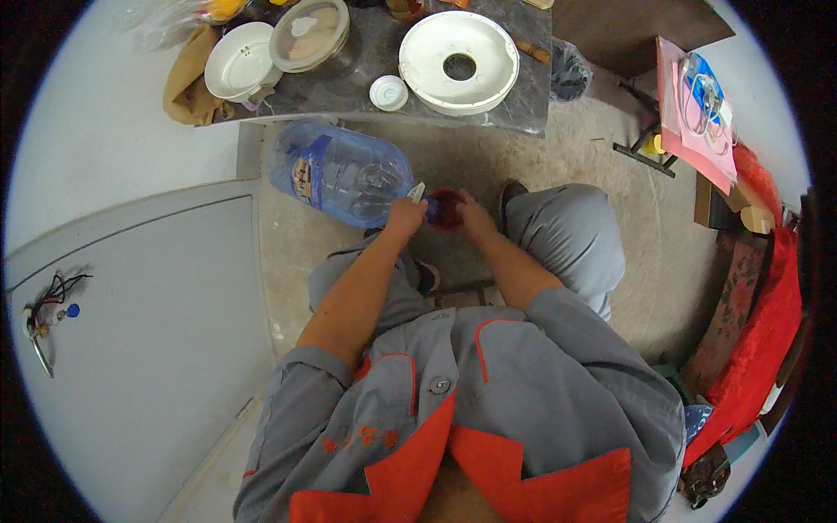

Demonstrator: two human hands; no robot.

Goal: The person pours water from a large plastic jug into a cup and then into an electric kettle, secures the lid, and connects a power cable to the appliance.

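Note:
A large clear blue plastic water bottle (359,175) lies tilted on its side low in front of me, below the counter's edge. My left hand (407,216) is closed at its neck end, by a small white piece (416,192) that looks like a handle. Just right of the bottle's mouth is a dark red round container (447,209). My right hand (472,217) grips this container's right rim. The mouth and the container meet or overlap in view; whether they touch, and whether liquid flows, I cannot tell.
On the dark counter (366,62) stand a white bowl (242,62), a lidded container (308,36), a small white lid (388,93) and a white ring-shaped appliance part (459,63). A bagged bin (570,70) stands beside it. A pink-covered table (696,118) is at right, a grey door (144,327) at left.

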